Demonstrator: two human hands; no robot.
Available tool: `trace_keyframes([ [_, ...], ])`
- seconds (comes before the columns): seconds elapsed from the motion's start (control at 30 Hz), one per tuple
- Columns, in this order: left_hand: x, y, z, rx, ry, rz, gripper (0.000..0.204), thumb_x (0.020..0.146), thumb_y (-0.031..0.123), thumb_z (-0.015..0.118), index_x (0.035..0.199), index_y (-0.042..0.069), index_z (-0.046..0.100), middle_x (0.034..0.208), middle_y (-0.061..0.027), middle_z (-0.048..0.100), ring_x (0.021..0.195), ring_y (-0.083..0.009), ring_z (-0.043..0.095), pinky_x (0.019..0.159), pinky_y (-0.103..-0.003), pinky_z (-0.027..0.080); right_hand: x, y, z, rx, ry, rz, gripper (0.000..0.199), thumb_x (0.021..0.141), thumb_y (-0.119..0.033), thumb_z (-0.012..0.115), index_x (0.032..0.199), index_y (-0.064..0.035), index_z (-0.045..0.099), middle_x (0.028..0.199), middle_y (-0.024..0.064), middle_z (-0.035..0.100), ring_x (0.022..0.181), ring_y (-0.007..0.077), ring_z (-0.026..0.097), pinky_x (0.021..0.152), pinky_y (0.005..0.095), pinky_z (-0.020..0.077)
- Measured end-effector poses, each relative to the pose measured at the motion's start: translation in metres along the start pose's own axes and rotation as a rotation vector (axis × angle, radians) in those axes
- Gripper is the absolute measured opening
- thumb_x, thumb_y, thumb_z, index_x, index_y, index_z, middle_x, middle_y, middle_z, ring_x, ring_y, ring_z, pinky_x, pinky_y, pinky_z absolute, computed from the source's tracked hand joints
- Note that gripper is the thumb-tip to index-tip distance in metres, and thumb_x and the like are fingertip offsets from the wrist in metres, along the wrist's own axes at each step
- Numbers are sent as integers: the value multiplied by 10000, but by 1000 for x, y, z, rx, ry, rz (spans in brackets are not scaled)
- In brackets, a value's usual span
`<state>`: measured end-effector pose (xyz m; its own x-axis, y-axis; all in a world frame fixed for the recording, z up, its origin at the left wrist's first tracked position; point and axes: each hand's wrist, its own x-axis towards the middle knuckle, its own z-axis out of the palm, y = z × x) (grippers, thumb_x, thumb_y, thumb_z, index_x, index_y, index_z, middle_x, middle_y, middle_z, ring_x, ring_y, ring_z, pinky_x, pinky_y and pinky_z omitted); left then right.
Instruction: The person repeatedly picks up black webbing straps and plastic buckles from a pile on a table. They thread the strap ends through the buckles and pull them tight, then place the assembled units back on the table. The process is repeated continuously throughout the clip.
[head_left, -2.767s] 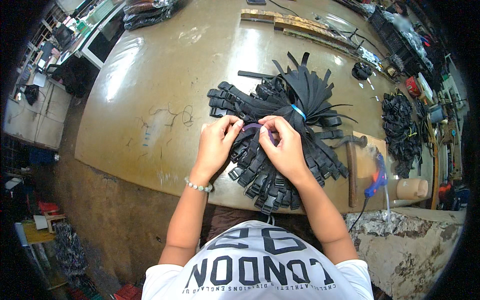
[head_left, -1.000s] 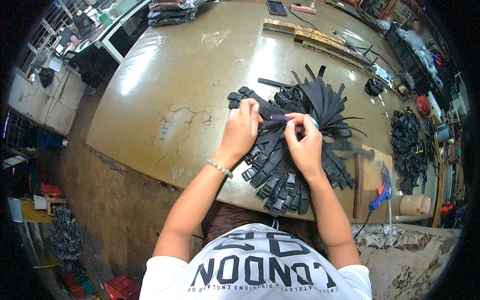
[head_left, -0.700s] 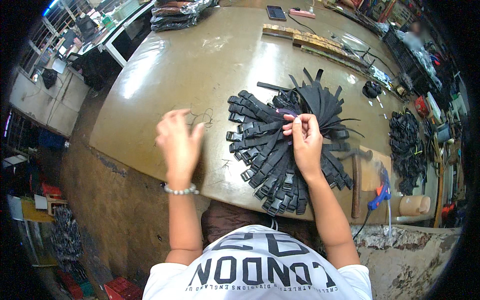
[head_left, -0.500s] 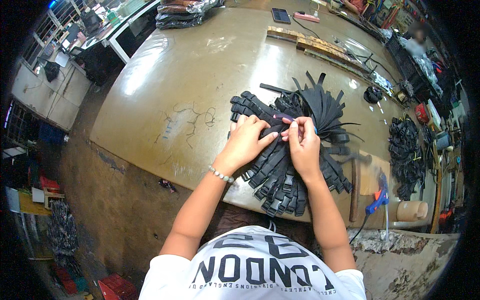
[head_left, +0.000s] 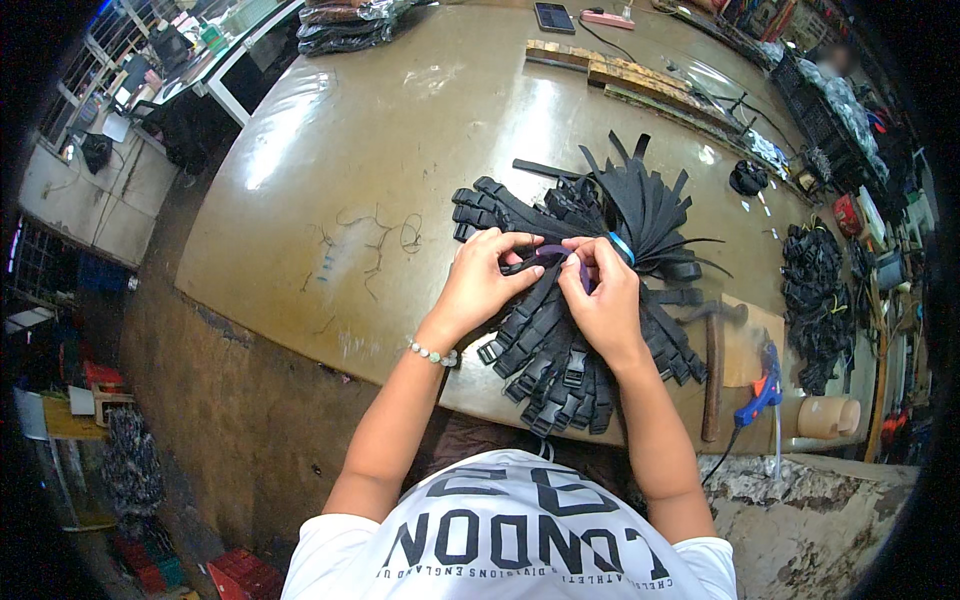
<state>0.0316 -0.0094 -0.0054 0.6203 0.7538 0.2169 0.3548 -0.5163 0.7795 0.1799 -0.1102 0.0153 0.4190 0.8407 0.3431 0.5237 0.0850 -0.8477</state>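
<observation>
A big bunch of black webbing straps with plastic buckles (head_left: 545, 375) lies fanned out on the table in front of me. A narrow purple band (head_left: 553, 250) arches over the middle of the bunch. My left hand (head_left: 487, 285) pinches near the band's left end, thumb and forefinger closed on it above the straps. At the other end my right hand (head_left: 607, 295) has the band between thumb and fingers. Just beyond the right fingers, a light blue tie (head_left: 622, 247) wraps the gathered strap ends (head_left: 645, 205). Part of the bunch is hidden under both hands.
To the right lie a hammer (head_left: 713, 370), a blue glue gun (head_left: 762, 390) and a tan tape roll (head_left: 828, 417). More black straps (head_left: 810, 290) are heaped at the far right. Wooden bars (head_left: 610, 72), a phone (head_left: 554, 17) and loose threads (head_left: 380, 240) rest on the table.
The purple band now spans between both hands as an arch. My left fingers have closed on it, and my right hand has turned, uncovering the blue tie.
</observation>
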Motion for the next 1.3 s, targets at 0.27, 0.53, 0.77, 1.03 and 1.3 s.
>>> trace_keyframes([
  [0.27, 0, 3, -2, -21, -17, -16, 380, 740, 203, 795, 1096, 101, 711, 750, -35, 552, 756, -173, 524, 718, -316, 449, -2, 3, 5, -49, -13, -52, 100, 854, -35, 618, 891, 39, 562, 1000, 142, 673, 763, 159, 622, 690, 296, 510],
  [0.53, -4, 9, -11, -191, -27, -51, 363, 764, 157, 782, 1109, 89, 693, 875, -35, 627, 811, -118, 570, 760, -272, 475, 1, 6, 0, 8, 19, -12, 131, 889, -55, 618, 943, 54, 569, 912, 140, 674, 742, 184, 670, 675, 304, 547],
  [0.77, 21, 1, -27, 332, 156, 413, 266, 760, 165, 775, 1011, 103, 714, 1003, -57, 642, 873, -242, 609, 850, -366, 480, 12, 7, -4, 616, 79, 249, 151, 1015, -125, 483, 1023, 26, 478, 1049, 183, 637, 827, 174, 672, 743, 286, 577],
  [1.03, 32, -13, -26, 125, -13, 353, 139, 802, 145, 741, 896, 47, 710, 902, -82, 700, 840, -262, 641, 773, -362, 508, 22, 9, 16, 404, 53, 262, 174, 956, -135, 580, 935, 36, 551, 900, 165, 664, 779, 150, 663, 701, 288, 553],
  [1.3, 22, -12, -26, 99, 40, 199, 147, 895, 144, 650, 938, 8, 613, 962, -133, 597, 827, -341, 624, 713, -410, 511, 17, -2, 17, 31, 71, 141, 134, 848, -70, 635, 873, 56, 595, 795, 191, 659, 690, 226, 664, 648, 333, 539],
])
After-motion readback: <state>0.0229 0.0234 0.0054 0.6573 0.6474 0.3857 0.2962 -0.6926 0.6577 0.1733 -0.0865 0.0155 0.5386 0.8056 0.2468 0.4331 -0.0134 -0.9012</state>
